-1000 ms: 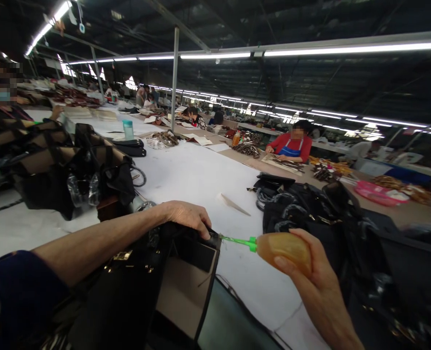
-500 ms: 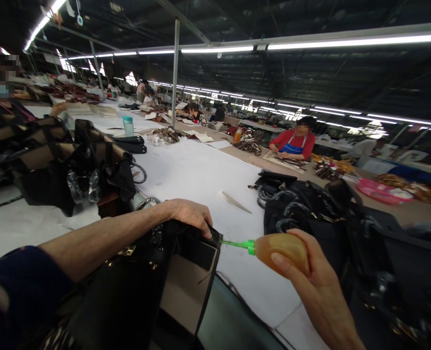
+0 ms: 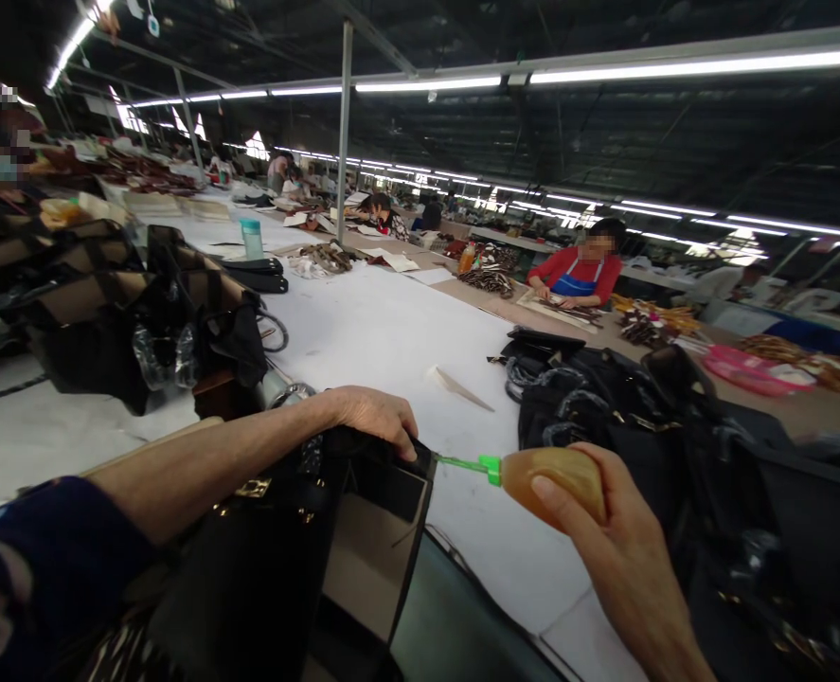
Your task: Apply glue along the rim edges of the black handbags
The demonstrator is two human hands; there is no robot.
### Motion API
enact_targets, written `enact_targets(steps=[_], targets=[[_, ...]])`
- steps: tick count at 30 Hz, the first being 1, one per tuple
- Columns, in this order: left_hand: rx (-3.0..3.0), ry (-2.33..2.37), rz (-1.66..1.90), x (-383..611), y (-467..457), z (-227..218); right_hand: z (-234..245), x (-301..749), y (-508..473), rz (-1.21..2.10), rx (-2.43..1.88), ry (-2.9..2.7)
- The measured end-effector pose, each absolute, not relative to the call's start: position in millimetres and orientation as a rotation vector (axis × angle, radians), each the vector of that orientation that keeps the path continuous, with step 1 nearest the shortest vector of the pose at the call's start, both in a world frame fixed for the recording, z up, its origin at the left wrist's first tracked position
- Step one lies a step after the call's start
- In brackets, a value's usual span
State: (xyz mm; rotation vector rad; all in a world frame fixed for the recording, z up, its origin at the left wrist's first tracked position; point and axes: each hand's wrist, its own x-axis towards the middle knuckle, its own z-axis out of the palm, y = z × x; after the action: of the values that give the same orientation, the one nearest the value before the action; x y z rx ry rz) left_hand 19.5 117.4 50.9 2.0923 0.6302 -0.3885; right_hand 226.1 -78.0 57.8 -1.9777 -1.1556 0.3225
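Note:
My left hand (image 3: 377,415) grips the top edge of a black handbag (image 3: 256,568), thumb and fingers closed on its corner. The bag stands tilted in front of me, its beige lining showing through the open side and gold fittings on its face. In my right hand (image 3: 622,530) is a squeeze bottle (image 3: 551,483) of amber liquid, probably glue, with a green cap and a thin green nozzle. The bottle lies nearly level, its nozzle tip at the bag's upper corner, close by my left fingers. Whether the tip touches the edge I cannot tell.
Several black bags (image 3: 93,332) stand at left, and more black bags (image 3: 604,407) are piled at right. A pale pointed tool (image 3: 462,388) lies on the white table (image 3: 377,332). Farther back are a teal bottle (image 3: 251,240), a metal post (image 3: 344,133) and a person in red (image 3: 580,270).
The bottle and my right hand have shifted very slightly right. My left hand keeps its hold on the bag. At far left, the co-worker's hand now appears with a yellowish thing.

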Motion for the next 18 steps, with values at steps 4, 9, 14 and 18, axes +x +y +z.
enact_targets(steps=[4, 9, 14, 18], targets=[[2.093, 0.628, -0.373, 20, 119, 48, 56, 226, -79, 0.347, -1.977, -1.167], [2.091, 0.601, -0.343, 21, 119, 46, 55, 227, -83, 0.404, -2.008, -1.186], [2.075, 0.596, -0.353, 22, 119, 41, 55, 228, -80, 0.373, -1.989, -1.161], [2.066, 0.601, -0.341, 23, 119, 40, 51, 231, -76, 0.304, -1.961, -1.148]])
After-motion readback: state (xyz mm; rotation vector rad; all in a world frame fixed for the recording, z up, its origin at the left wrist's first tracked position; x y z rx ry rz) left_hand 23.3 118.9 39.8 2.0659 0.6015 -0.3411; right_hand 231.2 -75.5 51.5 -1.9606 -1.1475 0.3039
